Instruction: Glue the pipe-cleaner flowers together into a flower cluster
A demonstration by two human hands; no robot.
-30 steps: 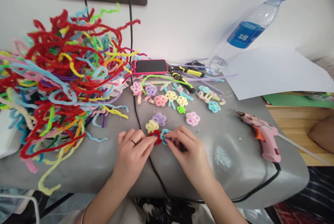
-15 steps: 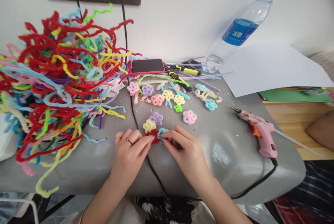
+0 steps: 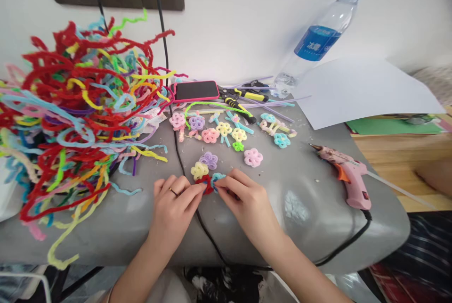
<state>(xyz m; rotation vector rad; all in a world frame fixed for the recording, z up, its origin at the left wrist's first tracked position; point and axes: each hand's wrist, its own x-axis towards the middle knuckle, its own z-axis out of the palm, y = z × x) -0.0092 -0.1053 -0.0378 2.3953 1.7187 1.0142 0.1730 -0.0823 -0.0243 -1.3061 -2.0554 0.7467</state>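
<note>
My left hand (image 3: 173,206), with a ring on one finger, pinches a red pipe-cleaner flower (image 3: 205,185) lying on the grey table (image 3: 310,227). Pressed against that red flower is a light blue flower (image 3: 216,177), which my right hand (image 3: 247,201) pinches. Both hands rest on the table with their fingertips meeting. Just beyond the fingers lie a yellow flower (image 3: 199,170) and a purple flower (image 3: 209,159), with a pink flower (image 3: 253,157) to the right.
A big tangle of coloured pipe cleaners (image 3: 74,105) fills the left. Behind lie several finished flowers (image 3: 226,128), a phone (image 3: 195,90), cutters (image 3: 240,100), a water bottle (image 3: 314,39) and white paper (image 3: 360,91). A pink glue gun (image 3: 344,176) rests right, with a black cable (image 3: 208,227) running between my hands.
My hands stay pinched on the red and blue flowers, shifting slightly together. The camera has drifted a little right and down.
</note>
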